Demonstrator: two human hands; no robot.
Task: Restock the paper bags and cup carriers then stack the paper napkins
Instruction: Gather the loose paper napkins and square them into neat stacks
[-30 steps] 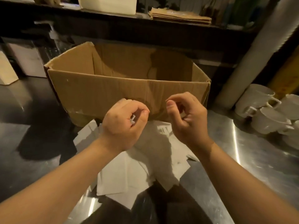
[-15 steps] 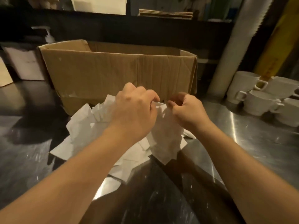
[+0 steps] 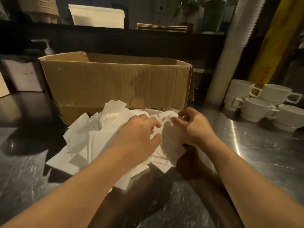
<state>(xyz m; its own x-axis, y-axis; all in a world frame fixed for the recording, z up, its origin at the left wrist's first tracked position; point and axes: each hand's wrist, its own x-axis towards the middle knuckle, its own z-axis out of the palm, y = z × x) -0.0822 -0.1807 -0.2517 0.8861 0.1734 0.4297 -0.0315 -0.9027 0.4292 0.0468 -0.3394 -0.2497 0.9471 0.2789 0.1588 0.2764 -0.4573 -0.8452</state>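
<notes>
No legible text, label, brand or number anywhere in frame. Yellow panel (image 3: 269, 51) at right edge carries faint reddish marks in lower part, too blurred to read. Cardboard box (image 3: 115, 83) at centre: plain face, no print visible. White cups (image 3: 256, 109) at right: unmarked.

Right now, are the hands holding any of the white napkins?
The right hand pinches the napkins at the pile's far edge; the left hand only rests on top.
</notes>
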